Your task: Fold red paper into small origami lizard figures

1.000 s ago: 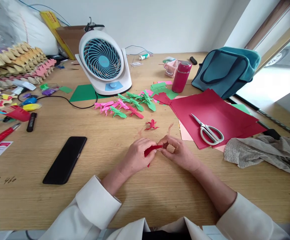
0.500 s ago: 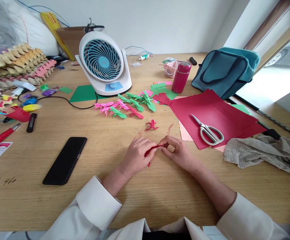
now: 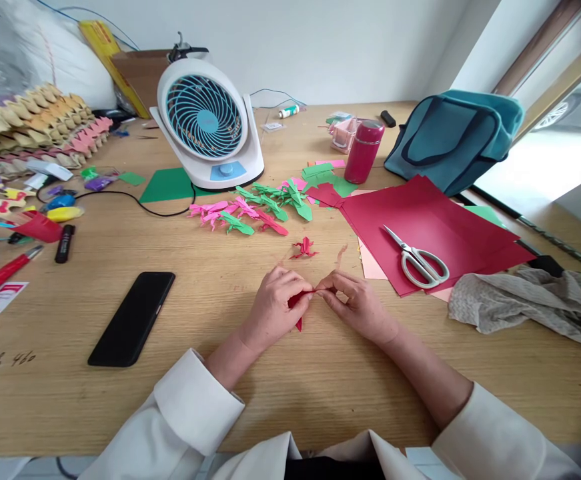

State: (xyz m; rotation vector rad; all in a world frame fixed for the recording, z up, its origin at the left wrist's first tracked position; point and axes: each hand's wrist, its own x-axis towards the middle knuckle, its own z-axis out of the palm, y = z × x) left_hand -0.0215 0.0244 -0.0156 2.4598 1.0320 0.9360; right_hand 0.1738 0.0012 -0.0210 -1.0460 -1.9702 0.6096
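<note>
Fingers (image 3: 296, 285) of the left hand (image 3: 276, 305) are curled and closed around a piece of folded red paper (image 3: 299, 325), with thumb and forefinger pressing it near its upper edge. One pointed end of this paper comes out below the left hand, just above the desk (image 3: 210, 267). The right hand (image 3: 359, 308) makes a narrow pinch: its thumb and forefinger meet at the thin end of the same paper, and the remaining fingers are bent inward. Between the two hands the gap is very small. Just beyond them, a small red paper figure (image 3: 305, 248) stands on the desk. Farther back lie pink and green paper figures (image 3: 270, 203). On the right, scissors (image 3: 423, 263) rest on large red sheets (image 3: 463, 230).
</note>
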